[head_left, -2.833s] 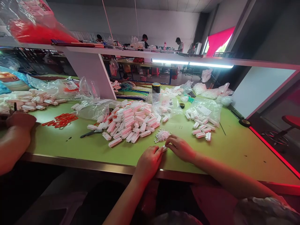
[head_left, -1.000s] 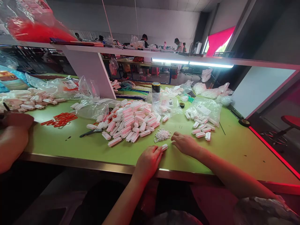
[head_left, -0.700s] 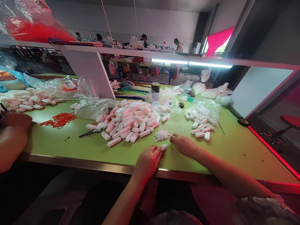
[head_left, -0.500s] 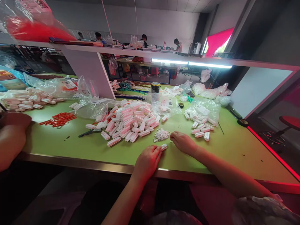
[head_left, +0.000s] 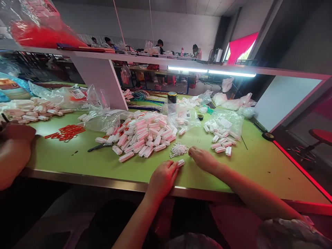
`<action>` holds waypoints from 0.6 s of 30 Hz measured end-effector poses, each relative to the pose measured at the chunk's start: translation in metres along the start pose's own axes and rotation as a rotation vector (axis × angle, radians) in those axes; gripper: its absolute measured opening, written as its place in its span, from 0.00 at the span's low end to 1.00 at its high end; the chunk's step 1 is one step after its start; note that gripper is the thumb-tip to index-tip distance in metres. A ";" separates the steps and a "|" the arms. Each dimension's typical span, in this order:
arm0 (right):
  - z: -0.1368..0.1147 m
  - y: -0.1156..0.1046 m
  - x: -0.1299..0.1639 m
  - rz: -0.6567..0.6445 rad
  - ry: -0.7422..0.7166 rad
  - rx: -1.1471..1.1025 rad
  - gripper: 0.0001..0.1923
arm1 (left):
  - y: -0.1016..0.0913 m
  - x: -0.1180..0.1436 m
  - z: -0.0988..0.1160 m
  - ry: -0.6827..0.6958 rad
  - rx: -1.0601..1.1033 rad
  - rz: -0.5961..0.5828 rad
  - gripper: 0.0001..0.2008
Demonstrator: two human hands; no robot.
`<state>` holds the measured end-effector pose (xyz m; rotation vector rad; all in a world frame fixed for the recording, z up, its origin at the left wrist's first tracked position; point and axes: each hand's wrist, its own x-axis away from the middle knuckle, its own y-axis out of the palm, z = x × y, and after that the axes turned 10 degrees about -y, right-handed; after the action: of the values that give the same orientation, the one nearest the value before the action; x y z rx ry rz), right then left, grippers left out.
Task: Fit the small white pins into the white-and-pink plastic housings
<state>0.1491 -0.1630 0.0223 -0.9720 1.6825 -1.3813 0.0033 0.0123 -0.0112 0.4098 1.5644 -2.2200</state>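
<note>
My left hand (head_left: 163, 178) rests on the green table (head_left: 90, 166) near its front edge and pinches a small white plastic connector (head_left: 181, 162) in its fingertips. My right hand (head_left: 203, 159) lies just to the right, its fingertips at the edge of a little heap of tiny white parts (head_left: 178, 149). Whether it has a part between its fingers cannot be told. A big pile of white connectors (head_left: 144, 135) lies behind my left hand. A smaller group of white connectors (head_left: 221, 145) lies behind my right hand.
Black scissors (head_left: 100, 147) lie left of the big pile, red clips (head_left: 66, 132) further left. Another person's arm (head_left: 12, 152) rests at the far left. Clear plastic bags (head_left: 225, 121), a tape roll (head_left: 267, 136) and a dark can (head_left: 172, 97) stand further back under a white shelf (head_left: 155, 59).
My right hand has left the connector and moved up to the heap of tiny white parts. My left hand keeps the connector in the same spot.
</note>
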 end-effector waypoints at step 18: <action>0.023 0.004 -0.001 0.130 0.044 -0.294 0.04 | -0.002 -0.001 0.002 -0.038 -0.023 0.025 0.11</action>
<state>0.1695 -0.1712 0.0147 -0.9778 1.9841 -1.0971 0.0035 0.0117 -0.0081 0.3762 1.5553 -2.1766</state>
